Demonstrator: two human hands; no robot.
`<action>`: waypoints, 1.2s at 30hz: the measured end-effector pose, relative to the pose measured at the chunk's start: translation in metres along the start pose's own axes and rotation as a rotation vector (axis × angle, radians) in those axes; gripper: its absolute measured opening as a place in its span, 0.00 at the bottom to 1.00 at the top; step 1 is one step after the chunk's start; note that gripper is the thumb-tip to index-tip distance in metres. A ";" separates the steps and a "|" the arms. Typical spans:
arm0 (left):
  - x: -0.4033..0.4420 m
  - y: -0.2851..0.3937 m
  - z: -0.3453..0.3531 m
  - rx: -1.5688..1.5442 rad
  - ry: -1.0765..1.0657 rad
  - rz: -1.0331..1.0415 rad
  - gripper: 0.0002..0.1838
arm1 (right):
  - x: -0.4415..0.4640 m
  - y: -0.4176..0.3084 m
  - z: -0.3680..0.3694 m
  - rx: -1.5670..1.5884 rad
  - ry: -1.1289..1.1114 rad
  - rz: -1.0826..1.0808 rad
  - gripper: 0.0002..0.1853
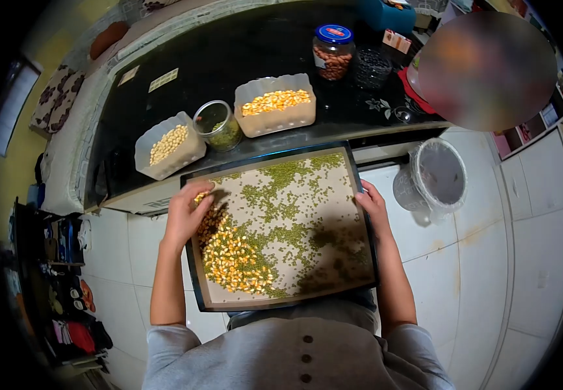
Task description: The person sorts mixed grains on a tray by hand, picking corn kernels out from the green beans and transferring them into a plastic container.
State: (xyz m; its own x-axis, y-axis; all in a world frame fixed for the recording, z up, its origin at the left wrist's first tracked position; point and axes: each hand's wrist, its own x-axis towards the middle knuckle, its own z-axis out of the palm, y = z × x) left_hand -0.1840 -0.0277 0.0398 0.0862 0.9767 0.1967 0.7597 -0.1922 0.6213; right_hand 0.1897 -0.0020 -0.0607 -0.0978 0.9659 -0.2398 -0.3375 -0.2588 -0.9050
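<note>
A shallow tray (320,296) with a dark rim and pale bottom rests over my lap, its far edge by the table. Small green mung beans (281,201) are scattered across it, and yellow corn kernels (229,263) are heaped at its left side. Over the left rim, my left hand (187,211) has its fingers curled, with a few corn kernels showing between thumb and fingers. My right hand (373,203) grips the tray's right edge, thumb on top and the other fingers partly hidden. A shadow darkens the tray's lower right.
On the black table (184,107) stand a tub of pale beans (169,146), a clear cup with green beans (219,130), a tub of corn (275,107) and a blue-lidded jar of peanuts (333,55). A lined bin (434,175) stands on the floor at right.
</note>
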 end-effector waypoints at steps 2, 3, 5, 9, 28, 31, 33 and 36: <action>-0.030 -0.016 0.000 -0.005 0.061 -0.126 0.12 | -0.002 -0.006 0.004 -0.025 0.058 0.031 0.24; -0.043 -0.023 0.001 0.026 0.100 -0.124 0.14 | -0.004 -0.010 0.007 -0.045 0.080 0.034 0.24; -0.061 -0.029 0.006 0.058 0.153 -0.124 0.17 | -0.006 -0.014 0.009 -0.066 0.085 0.037 0.24; -0.078 -0.032 0.021 -0.003 0.300 -0.177 0.32 | -0.013 -0.022 0.013 -0.122 0.103 0.005 0.27; -0.064 0.012 0.033 -0.464 0.198 -0.303 0.35 | -0.052 -0.050 -0.025 -0.229 0.283 -0.074 0.23; -0.068 0.005 0.036 -0.500 0.196 -0.303 0.36 | -0.054 -0.052 -0.029 -0.298 0.297 -0.072 0.22; -0.072 0.000 0.035 -0.500 0.210 -0.314 0.38 | -0.052 -0.056 -0.024 -0.332 0.261 -0.042 0.21; -0.076 -0.001 0.031 -0.616 0.220 -0.333 0.39 | -0.050 -0.075 0.002 -1.301 0.423 -0.715 0.23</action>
State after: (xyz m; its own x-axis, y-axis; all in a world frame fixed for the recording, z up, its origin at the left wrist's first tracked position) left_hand -0.1709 -0.0986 0.0008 -0.2671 0.9632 0.0306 0.2176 0.0293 0.9756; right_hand 0.2179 -0.0304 0.0202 0.0624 0.8712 0.4870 0.8473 0.2116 -0.4872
